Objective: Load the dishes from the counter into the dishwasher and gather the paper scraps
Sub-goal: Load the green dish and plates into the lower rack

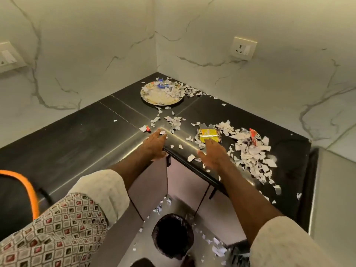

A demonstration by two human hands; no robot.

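Left hand (pixel 156 144): fingers straight, tips on small scrap, nothing gripped. Right hand (pixel 212 156): flat, spread, empty, fingertips at yellow packet (pixel 209 134). Cup your palms, rake paper scraps (pixel 252 151) along counter (pixel 86 135) edge, likely toward bin (pixel 172 236) below. Plate (pixel 158 99) waits at far corner.

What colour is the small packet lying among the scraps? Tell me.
The packet is yellow with dark edges, seen in the head view.

Right hand (pixel 212 154) blurred, plate (pixel 161 103) half buried under paper scraps (pixel 169 92), wall switch (pixel 7 56) cut by left edge.
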